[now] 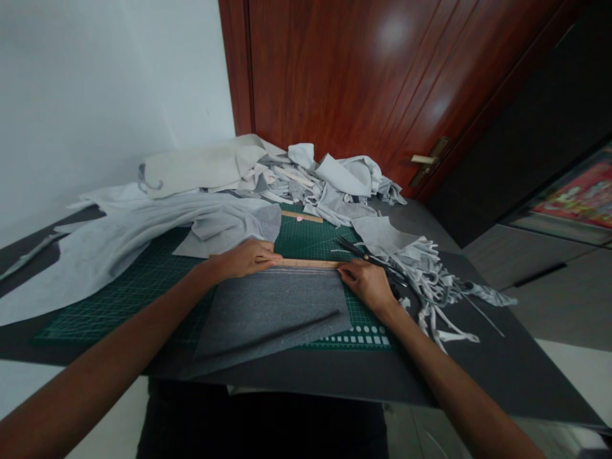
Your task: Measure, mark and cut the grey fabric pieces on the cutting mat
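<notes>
A wooden ruler (310, 262) lies across the top edge of a dark grey cloth (277, 306). My left hand (251, 257) is closed on the ruler's left part, pressing it down. At the ruler's right end my right hand (367, 280) is pinched at the cloth's upper corner; whatever lies between its fingertips is too small to make out. Black scissors (370, 259) rest just beyond the right hand. Under the cloth is a green cutting mat (306, 239). The cloth's lower edge is folded and reaches over the mat's front edge.
Light grey cloth (129, 226) spreads over the left side. A cream fabric roll (201, 167) and heaped scraps (306, 185) lie at the back. Cut strips (430, 280) pile up at right. A second wooden strip (306, 217) bears a small pink piece (299, 218). The dark table (502, 363) meets a wooden door (335, 76).
</notes>
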The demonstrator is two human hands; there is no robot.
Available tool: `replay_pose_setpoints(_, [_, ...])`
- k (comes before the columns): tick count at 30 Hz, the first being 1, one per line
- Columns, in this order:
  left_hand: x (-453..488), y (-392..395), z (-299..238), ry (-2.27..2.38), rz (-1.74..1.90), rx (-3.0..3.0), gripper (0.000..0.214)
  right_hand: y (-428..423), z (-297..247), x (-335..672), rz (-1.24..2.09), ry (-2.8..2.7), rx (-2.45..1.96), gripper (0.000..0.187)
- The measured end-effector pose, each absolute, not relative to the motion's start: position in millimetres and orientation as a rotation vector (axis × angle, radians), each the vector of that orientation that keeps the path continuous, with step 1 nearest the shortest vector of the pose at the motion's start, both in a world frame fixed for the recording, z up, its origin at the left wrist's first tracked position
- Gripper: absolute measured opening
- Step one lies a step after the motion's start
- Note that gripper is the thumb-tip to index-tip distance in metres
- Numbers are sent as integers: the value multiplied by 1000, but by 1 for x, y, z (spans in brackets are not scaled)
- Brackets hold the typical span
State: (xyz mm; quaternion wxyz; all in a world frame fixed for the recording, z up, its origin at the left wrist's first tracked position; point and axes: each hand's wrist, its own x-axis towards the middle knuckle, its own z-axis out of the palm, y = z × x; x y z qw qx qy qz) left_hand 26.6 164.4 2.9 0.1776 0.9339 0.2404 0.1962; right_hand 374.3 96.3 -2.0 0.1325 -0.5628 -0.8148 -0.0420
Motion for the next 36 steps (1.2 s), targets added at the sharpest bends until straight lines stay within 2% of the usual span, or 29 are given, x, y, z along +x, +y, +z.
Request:
replay_pose_setpoints(18, [30, 159, 5, 654, 562, 2610, 45, 89, -1, 382, -211, -2326, -1583, 23])
replay_pose_setpoints(26, [27, 164, 0, 668, 532, 2632, 41, 87, 36, 312, 131, -2329, -1245, 16])
replay_pose_setpoints(30, [27, 160, 2, 627, 509, 2619, 35, 101, 32, 272, 143, -2442, -1219, 11])
replay_pose_setpoints(36, [27, 163, -4, 592, 594, 2566, 32, 105, 14, 242, 62, -2546, -1244, 17])
